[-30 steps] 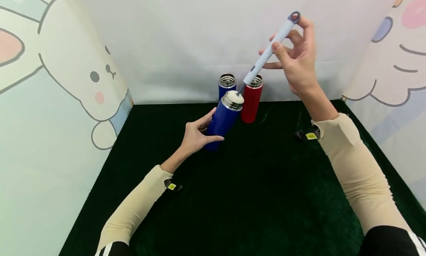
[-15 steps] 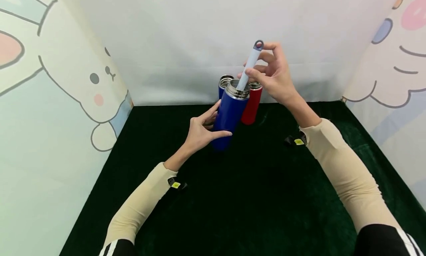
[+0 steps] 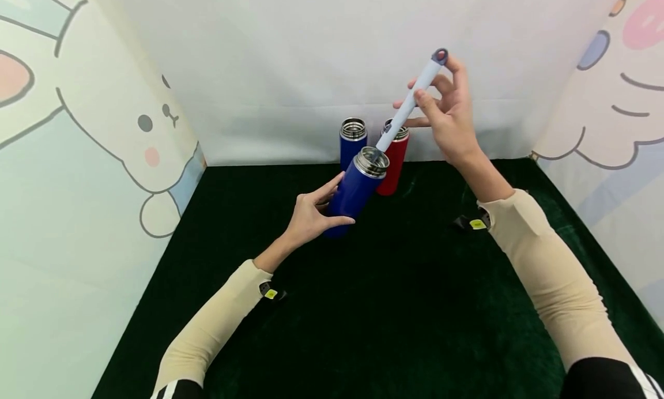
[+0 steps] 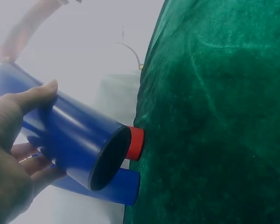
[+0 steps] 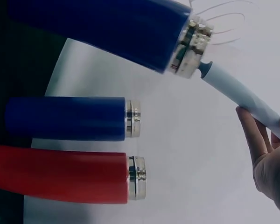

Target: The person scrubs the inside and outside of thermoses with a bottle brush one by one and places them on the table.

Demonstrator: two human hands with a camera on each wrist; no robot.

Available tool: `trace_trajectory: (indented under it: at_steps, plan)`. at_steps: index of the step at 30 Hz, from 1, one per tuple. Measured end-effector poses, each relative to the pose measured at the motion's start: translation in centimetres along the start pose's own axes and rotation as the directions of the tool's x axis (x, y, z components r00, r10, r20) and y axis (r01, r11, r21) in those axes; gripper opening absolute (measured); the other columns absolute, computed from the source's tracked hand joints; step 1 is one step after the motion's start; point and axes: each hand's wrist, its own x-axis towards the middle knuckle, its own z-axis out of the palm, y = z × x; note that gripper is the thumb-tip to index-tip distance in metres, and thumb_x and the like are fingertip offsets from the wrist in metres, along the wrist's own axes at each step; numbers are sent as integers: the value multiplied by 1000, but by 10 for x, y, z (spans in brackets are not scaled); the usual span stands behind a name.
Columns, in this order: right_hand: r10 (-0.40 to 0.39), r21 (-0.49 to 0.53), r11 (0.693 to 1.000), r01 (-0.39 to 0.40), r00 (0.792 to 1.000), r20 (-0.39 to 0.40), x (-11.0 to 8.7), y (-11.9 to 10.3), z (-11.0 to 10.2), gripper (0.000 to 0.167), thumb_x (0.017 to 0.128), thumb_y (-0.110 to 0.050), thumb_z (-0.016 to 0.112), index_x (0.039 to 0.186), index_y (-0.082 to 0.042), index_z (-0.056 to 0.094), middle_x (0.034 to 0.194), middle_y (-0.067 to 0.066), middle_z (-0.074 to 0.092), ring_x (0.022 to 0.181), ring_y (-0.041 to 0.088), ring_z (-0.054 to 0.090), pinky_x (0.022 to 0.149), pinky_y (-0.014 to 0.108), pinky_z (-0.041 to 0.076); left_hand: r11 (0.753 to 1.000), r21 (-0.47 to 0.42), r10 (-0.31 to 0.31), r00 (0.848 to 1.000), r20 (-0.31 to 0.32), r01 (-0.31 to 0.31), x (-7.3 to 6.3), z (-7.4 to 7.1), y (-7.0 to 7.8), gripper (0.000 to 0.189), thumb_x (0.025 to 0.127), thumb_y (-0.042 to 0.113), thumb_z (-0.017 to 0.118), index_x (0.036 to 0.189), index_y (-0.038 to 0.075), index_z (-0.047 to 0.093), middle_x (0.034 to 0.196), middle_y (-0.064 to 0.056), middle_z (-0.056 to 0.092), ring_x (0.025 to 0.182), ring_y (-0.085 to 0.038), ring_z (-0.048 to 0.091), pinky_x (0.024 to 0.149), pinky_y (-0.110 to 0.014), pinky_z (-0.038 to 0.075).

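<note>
My left hand (image 3: 309, 219) grips a blue bottle (image 3: 355, 192) around its side and holds it tilted to the right, with its steel mouth uncovered. In the left wrist view the dark base of this bottle (image 4: 111, 158) hangs clear of the cloth. Between thumb and fingers my right hand (image 3: 452, 119) holds a light-blue bottle brush (image 3: 408, 106) by its handle. The brush handle (image 5: 242, 95) slants down to the mouth of the held bottle (image 5: 130, 30); its head is hidden inside.
Behind the held bottle stand a second blue bottle (image 3: 353, 142) and a red bottle (image 3: 394, 162), both upright with uncovered mouths. A dark green cloth (image 3: 394, 307) covers the table. White curtain (image 3: 270, 70) and cartoon-printed walls enclose it.
The brush went from near the bottle's mouth deep inside, then came partway up again. Both hands drew together and then apart. The standing bottles stayed put.
</note>
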Motion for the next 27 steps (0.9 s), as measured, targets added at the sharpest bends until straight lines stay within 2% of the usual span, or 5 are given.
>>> trace_trajectory:
  at_steps: [5, 8, 16, 21, 27]
  plan:
    - [65, 135, 989, -53, 994, -83, 1, -3, -4, 48, 98, 7, 57, 140, -10, 40, 108, 17, 66, 84, 31, 78, 66, 41, 63, 992, 124, 23, 1000, -20, -21, -2, -4, -1, 90, 77, 20, 91, 155, 26, 46, 145, -13, 61, 125, -32, 65, 97, -49, 57]
    - [60, 168, 985, -38, 990, -129, 1, -8, -5, 50, 96, 11, 59, 138, -8, 42, 107, 19, 65, 81, 33, 77, 65, 43, 62, 988, 153, 35, 999, -5, -34, -2, -6, 0, 91, 78, 21, 91, 156, 25, 44, 147, -13, 59, 128, -32, 64, 96, -49, 58]
    - [30, 145, 989, 2, 975, -222, 7, -23, -4, 49, 93, 10, 64, 136, -8, 46, 106, 20, 64, 79, 34, 75, 65, 44, 61, 974, 206, 97, 995, -7, -93, 2, -16, 12, 93, 78, 23, 91, 157, 21, 42, 148, -14, 57, 129, -34, 63, 95, -49, 59]
    - [39, 132, 991, -4, 965, -261, 5, -27, -7, 48, 93, 9, 65, 134, -8, 47, 106, 21, 63, 78, 34, 76, 64, 44, 61, 961, 256, 107, 994, -10, -101, 0, -17, 13, 92, 77, 25, 91, 156, 20, 43, 142, -17, 63, 122, -34, 67, 92, -49, 60]
    - [52, 123, 992, -18, 960, -277, 3, -31, -14, 48, 92, 7, 67, 133, -9, 48, 106, 20, 64, 78, 35, 76, 64, 44, 60, 968, 235, 88, 996, 10, -88, -5, -12, 8, 92, 80, 25, 89, 158, 24, 40, 145, -16, 60, 126, -33, 65, 96, -49, 59]
